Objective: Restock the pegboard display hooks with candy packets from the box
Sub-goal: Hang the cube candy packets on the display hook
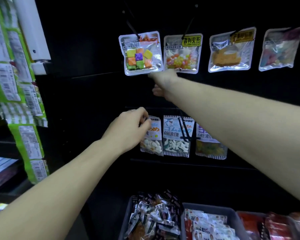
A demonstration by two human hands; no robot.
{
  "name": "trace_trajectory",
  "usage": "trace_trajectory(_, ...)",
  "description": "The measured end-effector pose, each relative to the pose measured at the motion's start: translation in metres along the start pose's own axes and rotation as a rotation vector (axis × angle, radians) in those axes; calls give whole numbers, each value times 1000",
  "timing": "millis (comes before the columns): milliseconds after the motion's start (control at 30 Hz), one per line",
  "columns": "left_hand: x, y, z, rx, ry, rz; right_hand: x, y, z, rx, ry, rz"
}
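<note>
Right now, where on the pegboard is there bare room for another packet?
Bare board left of the cube-candy packet and the white-candy packet, and between the rows. Both rows run crowded rightward; the bins below are full.

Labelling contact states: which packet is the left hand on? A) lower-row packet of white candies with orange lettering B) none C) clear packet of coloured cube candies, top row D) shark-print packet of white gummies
A: the left hand has its fingers curled on the top edge of the lower-row packet of white candies with orange lettering, leftmost there.
</note>
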State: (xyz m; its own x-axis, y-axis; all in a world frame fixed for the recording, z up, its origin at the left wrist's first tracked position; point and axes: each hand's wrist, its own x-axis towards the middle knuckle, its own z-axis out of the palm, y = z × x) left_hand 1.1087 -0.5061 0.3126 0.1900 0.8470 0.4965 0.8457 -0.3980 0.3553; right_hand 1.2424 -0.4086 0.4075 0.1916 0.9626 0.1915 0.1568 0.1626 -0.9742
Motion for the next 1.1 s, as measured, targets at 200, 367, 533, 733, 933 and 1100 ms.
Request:
trace_trajectory(200,-24,40,-3,232,103,188,-68,34,-56,-171,-25,-119)
trace_trajectory(367,-76,87,23,115,191,342,-137,66,-128,-200,99,-197)
trace_trajectory(533,-140,122,85,-11,29,396,-206,124,-194,-185,222,-252)
trace_trajectory(733,-204,145,189,-70,-377,411,-274,222,-238,-186,162,-136)
trace_trajectory(933,-260,146,287,-38,-829,279,-333,348,-272,-598,-209,286)
trace_trajectory(1100,-303,142,341,-79,-1062,161,-372,430,-295,-775,-496,624)
